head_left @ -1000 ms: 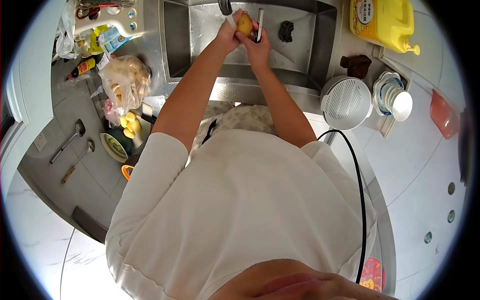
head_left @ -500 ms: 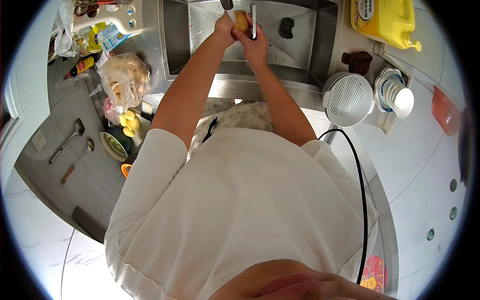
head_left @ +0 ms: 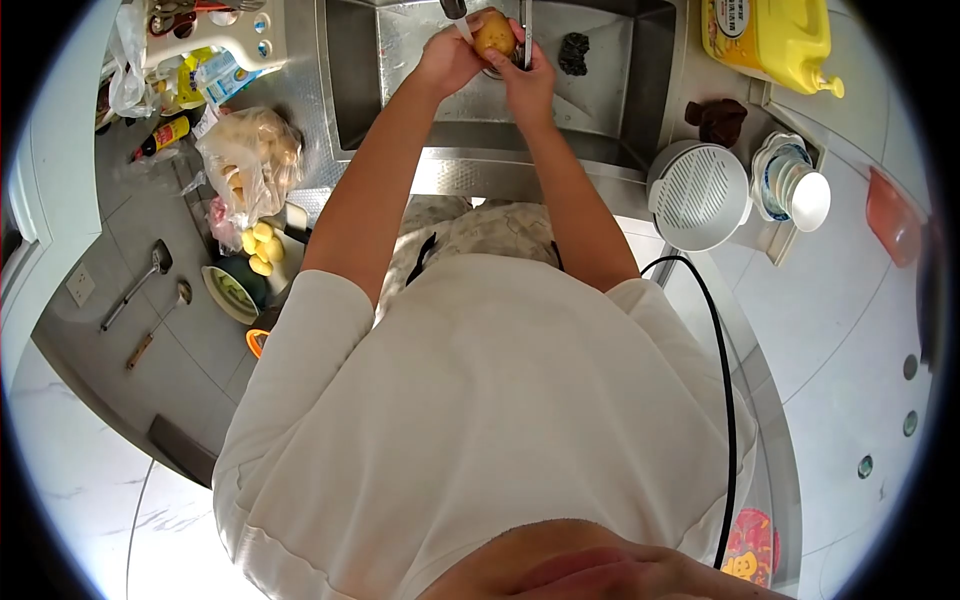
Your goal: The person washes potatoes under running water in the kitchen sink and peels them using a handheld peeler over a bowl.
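Note:
My left hand (head_left: 447, 62) is wrapped round a brown, unpeeled-looking potato (head_left: 494, 34) over the sink. My right hand (head_left: 529, 85) grips a slim silver peeler (head_left: 527, 34), held upright just right of the potato, its exact shape partly hidden by my fingers. The right thumb reaches toward the potato's lower side. Above my left hand is the dark end of a faucet (head_left: 454, 8), and a pale stream of water runs down from it beside the potato.
A dark scrubber-like clump (head_left: 573, 54) lies in the sink (head_left: 610, 110). On the right are a white colander (head_left: 700, 195), stacked bowls (head_left: 803, 197) and a yellow jug (head_left: 770, 45). On the left sit a bag of potatoes (head_left: 252, 155) and several peeled potatoes (head_left: 262, 247).
The potato has turned and shifted slightly right, showing more of its brown side. My right hand and the peeler have moved a little to the right.

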